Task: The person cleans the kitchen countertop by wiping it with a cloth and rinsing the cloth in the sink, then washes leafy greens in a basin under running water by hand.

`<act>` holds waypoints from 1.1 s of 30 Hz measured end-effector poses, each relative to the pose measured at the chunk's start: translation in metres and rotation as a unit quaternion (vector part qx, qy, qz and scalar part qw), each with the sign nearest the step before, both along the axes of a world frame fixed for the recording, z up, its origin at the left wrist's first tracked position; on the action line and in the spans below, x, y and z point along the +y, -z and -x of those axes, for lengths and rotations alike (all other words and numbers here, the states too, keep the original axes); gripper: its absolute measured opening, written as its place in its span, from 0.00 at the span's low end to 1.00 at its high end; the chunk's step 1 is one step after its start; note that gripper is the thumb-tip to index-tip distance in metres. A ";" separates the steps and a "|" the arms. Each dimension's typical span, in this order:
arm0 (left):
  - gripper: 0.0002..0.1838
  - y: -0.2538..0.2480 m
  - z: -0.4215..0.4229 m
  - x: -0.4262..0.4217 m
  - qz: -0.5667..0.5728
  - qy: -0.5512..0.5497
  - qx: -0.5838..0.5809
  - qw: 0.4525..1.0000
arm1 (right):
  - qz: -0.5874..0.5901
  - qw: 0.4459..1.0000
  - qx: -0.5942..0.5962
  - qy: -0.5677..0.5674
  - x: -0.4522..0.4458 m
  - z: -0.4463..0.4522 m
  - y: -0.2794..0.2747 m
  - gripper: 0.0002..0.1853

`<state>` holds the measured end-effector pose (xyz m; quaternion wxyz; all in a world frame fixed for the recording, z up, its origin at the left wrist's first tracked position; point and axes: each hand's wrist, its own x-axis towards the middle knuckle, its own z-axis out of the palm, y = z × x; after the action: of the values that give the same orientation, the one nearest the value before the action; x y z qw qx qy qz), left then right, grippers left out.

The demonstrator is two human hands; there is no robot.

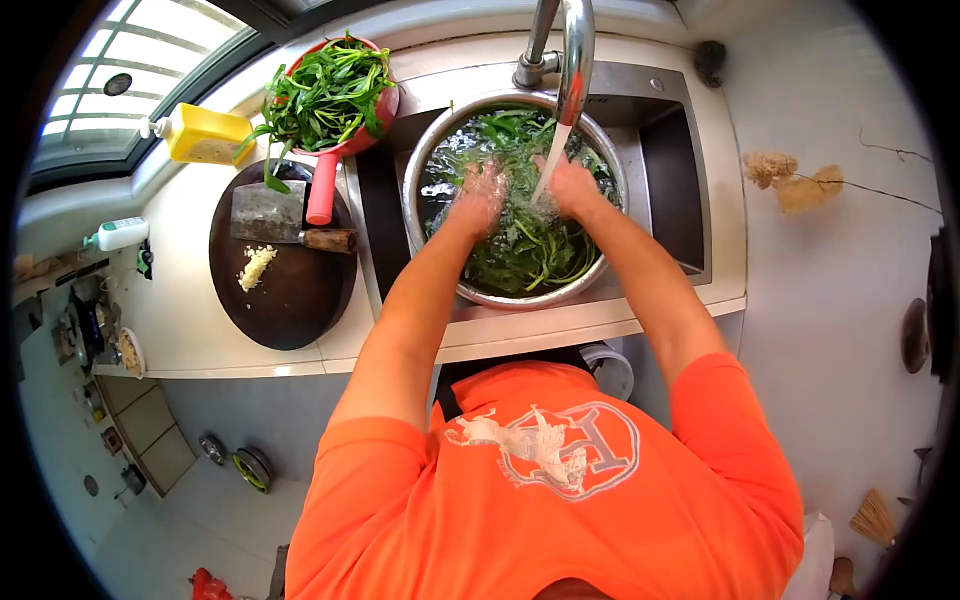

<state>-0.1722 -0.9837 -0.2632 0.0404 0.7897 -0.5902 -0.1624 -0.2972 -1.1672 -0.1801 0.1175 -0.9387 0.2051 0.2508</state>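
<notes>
A round metal basin [411,190] of water stands in the sink, with leafy greens [540,245] floating in it. My left hand [480,200] is at the water in the basin's left half, its fingers blurred by splashing. My right hand [568,187] is at the water in the right half, beside the stream from the faucet [576,70], its fingers also blurred and partly under water. Greens lie around and between both hands. Whether either hand grips any leaves cannot be made out.
Left of the sink, a red colander [386,108] with greens stands behind a round dark board [290,310] bearing a cleaver [268,212] and chopped garlic [257,267]. A yellow bottle [208,135] stands by the window. The sink rim [697,180] borders the right.
</notes>
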 end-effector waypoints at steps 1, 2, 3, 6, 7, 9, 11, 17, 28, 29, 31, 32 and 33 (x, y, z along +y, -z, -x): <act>0.36 -0.031 0.002 -0.005 -0.012 -0.035 0.036 0.999 | -0.035 0.999 -0.006 0.006 0.001 0.000 -0.015 0.40; 0.33 -0.077 0.005 -0.014 -0.023 -0.070 0.070 0.995 | -0.070 0.997 -0.014 0.012 0.001 -0.003 -0.027 0.40; 0.31 -0.102 0.008 -0.017 -0.038 -0.103 0.106 0.988 | -0.108 0.994 -0.019 0.019 0.002 -0.002 -0.032 0.41; 0.27 -0.109 0.014 0.003 0.135 -0.133 0.099 0.977 | -0.192 0.964 -0.184 -0.007 -0.030 0.002 -0.070 0.27; 0.27 -0.116 0.015 0.009 0.170 -0.140 0.078 0.972 | -0.180 0.950 -0.253 -0.004 -0.042 -0.001 -0.077 0.23; 0.26 -0.121 0.021 0.020 0.189 -0.161 0.047 0.968 | -0.167 0.933 -0.282 0.147 -0.068 -0.020 -0.090 0.19; 0.26 -0.127 0.031 0.033 0.206 -0.190 0.038 0.959 | -0.132 0.903 -0.331 0.238 -0.090 -0.041 -0.095 0.29; 0.39 -0.110 0.078 0.044 0.154 -0.316 -0.001 0.936 | -0.202 0.898 -0.341 0.193 -0.141 -0.104 -0.059 0.48; 0.16 -0.132 -0.040 -0.029 0.267 -0.273 -0.092 0.920 | -0.083 0.886 -0.411 0.196 -0.091 -0.055 -0.073 0.19; 0.17 -0.126 -0.054 -0.035 0.270 -0.265 -0.091 0.921 | -0.063 0.891 -0.422 0.155 -0.073 -0.042 -0.069 0.16; 0.15 -0.116 -0.079 -0.048 0.239 -0.258 -0.099 0.931 | -0.054 0.907 -0.410 0.074 -0.049 -0.018 -0.048 0.14; 0.12 -0.109 -0.091 -0.049 0.228 -0.230 -0.084 0.942 | -0.084 0.900 -0.427 0.032 -0.036 -0.009 -0.051 0.16; 0.10 -0.095 -0.099 -0.050 0.251 -0.201 -0.071 0.944 | -0.092 0.915 -0.394 0.008 -0.029 -0.002 -0.041 0.20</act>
<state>-0.0731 -1.0341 -0.1679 0.2269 0.8660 -0.4418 0.0588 -0.2955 -1.1965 -0.1393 0.2762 -0.9449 0.1259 -0.1225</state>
